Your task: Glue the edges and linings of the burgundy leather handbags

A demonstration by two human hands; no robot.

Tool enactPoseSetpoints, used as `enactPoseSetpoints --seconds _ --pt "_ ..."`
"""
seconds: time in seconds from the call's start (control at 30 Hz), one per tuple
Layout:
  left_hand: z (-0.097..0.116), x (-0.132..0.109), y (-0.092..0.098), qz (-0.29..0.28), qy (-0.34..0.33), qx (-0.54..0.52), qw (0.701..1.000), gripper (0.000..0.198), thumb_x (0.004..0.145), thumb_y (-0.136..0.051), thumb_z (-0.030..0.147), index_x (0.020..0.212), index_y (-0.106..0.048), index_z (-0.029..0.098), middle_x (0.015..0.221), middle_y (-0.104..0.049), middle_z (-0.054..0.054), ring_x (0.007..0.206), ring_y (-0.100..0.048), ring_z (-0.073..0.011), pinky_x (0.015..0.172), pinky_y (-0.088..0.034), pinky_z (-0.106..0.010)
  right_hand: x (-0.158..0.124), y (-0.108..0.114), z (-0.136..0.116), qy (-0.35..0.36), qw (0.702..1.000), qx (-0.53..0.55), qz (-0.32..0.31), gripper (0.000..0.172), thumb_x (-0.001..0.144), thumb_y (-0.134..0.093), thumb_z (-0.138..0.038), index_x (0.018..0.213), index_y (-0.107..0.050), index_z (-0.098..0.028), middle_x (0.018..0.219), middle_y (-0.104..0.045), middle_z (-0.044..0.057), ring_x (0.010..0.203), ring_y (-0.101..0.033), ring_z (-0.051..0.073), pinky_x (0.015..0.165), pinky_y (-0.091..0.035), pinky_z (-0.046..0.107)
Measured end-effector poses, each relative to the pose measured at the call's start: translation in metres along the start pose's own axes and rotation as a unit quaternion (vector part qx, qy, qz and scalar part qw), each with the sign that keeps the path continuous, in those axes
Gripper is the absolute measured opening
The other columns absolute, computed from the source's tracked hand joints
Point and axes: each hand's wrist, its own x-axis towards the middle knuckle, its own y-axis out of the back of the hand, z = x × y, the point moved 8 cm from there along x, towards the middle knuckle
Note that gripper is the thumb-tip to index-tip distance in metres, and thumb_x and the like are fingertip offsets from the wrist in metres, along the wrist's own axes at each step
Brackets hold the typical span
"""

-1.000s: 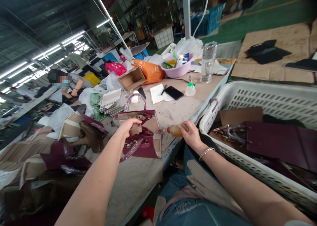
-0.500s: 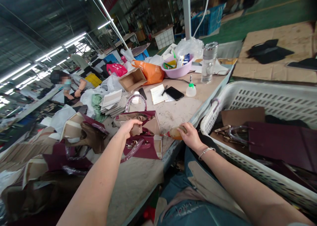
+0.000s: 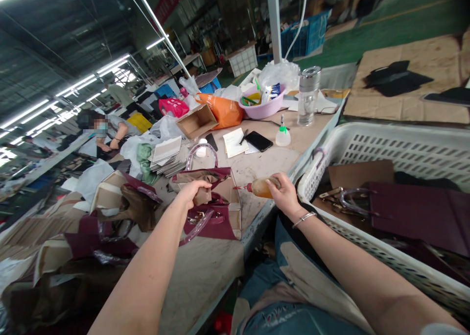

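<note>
A maroon handbag (image 3: 230, 223) with plastic-wrapped handles lies on the worktable in front of me. My left hand (image 3: 195, 192) is closed on the bag's brown lining (image 3: 203, 196), fingers pinching the fabric at the opening. In my right hand (image 3: 283, 194) is a squeeze bottle (image 3: 261, 188) of amber liquid, held nearly level. Its red nozzle points left, with the tip at the bag's right side edge; whether it touches cannot be made out. More maroon bags with brown linings (image 3: 135, 205) lie left of my left arm.
On the right stands a white plastic basket (image 3: 312, 171) holding maroon bag pieces. Farther back on the table are a phone (image 3: 259, 141), a small green-capped bottle (image 3: 282, 136), a clear flask (image 3: 307, 100), a purple basin (image 3: 262, 110) and stacked boards (image 3: 168, 155). A co-worker (image 3: 113, 131) sits at far left.
The squeeze bottle and my right hand have shifted slightly up and left, nozzle now at the upper part of the bag's side edge. My left hand keeps its hold on the lining.
</note>
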Motion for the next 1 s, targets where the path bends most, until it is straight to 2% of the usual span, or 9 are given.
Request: enactPoseSetpoints --seconds 0.23,0.53,0.63,0.77,1.0 --pt "-0.002 0.002 0.000 -0.002 -0.001 -0.006 1.000 0.009 0.056 -0.069 0.012 0.060 -0.061 0.011 0.050 -0.062 -0.005 0.037 -0.056 -0.0165 0.033 -0.044 -0.025 -0.019 -0.017 0.020 -0.043 0.996 -0.022 -0.072 0.012 0.081 -0.056 -0.034 0.082 -0.056 -0.021 0.080 -0.058 0.004 0.076 -0.055 0.020 0.073 -0.045 0.034" --pt "-0.002 -0.001 0.001 0.009 0.005 -0.015 1.000 0.008 0.057 -0.068 0.010 0.057 -0.060 0.011 0.049 -0.061 -0.004 0.037 -0.056 -0.0155 0.034 -0.045 -0.024 0.012 -0.001 -0.003 -0.038 0.998 0.030 0.032 0.017 0.083 -0.055 -0.039 0.083 -0.055 -0.022 0.080 -0.059 0.003 0.079 -0.055 0.020 0.076 -0.045 0.034" --pt "-0.002 -0.002 0.000 0.011 0.007 -0.016 1.000 0.007 0.058 -0.067 0.010 0.056 -0.060 0.010 0.048 -0.061 -0.005 0.037 -0.055 -0.0149 0.034 -0.044 -0.023 0.017 0.002 -0.005 -0.045 0.997 0.036 0.048 0.017 0.083 -0.054 -0.039 0.083 -0.054 -0.022 0.080 -0.059 0.003 0.077 -0.055 0.019 0.075 -0.045 0.034" --pt "-0.001 -0.004 0.000 0.012 0.006 -0.016 1.000 0.007 0.058 -0.067 0.010 0.057 -0.061 0.011 0.048 -0.061 -0.004 0.036 -0.055 -0.0146 0.035 -0.044 -0.023 0.008 0.000 0.002 -0.051 0.997 0.039 0.039 0.018 0.083 -0.054 -0.040 0.082 -0.054 -0.022 0.080 -0.059 0.003 0.076 -0.055 0.019 0.074 -0.045 0.034" --pt "-0.001 -0.004 0.001 0.015 0.007 -0.024 1.000 0.007 0.056 -0.067 0.009 0.057 -0.061 0.011 0.048 -0.061 -0.005 0.036 -0.056 -0.0153 0.035 -0.045 -0.024 -0.016 -0.007 0.019 -0.070 0.997 0.023 -0.024 0.017 0.082 -0.055 -0.038 0.085 -0.056 -0.021 0.080 -0.060 0.003 0.076 -0.056 0.019 0.074 -0.045 0.033"
